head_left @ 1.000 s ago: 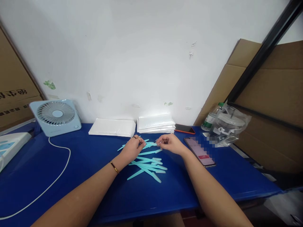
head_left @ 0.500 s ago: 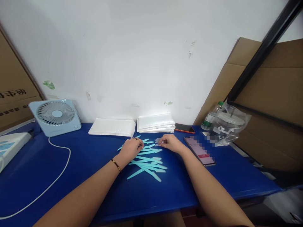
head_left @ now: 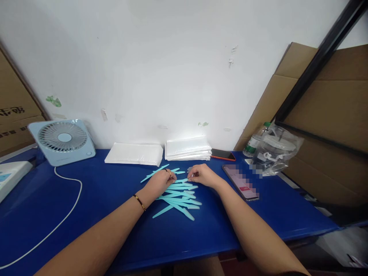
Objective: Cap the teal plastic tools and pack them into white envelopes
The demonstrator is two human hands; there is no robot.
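Note:
Several turquoise eyebrow razors lie in a loose fan on the blue table, their handles toward the left and their pale blade ends toward the right. Over the upper part of the fan, my left hand is closed, pinching an eyebrow razor by its handle. My right hand faces it from the right, thumb and forefinger pinched together at the razor's blade end. What sits between those fingertips is too small to make out. Small clear caps lie partly hidden behind the right fingers.
Two stacks of white padded envelopes, left and right, lie against the wall. A phone, a bottle and a bagged cup stand right. The blue fan and its white cable are left.
My right hand has moved slightly left, from the small clear caps to the razor's blade end. My left hand stays pinched at nearly the same spot. The view has shifted slightly.

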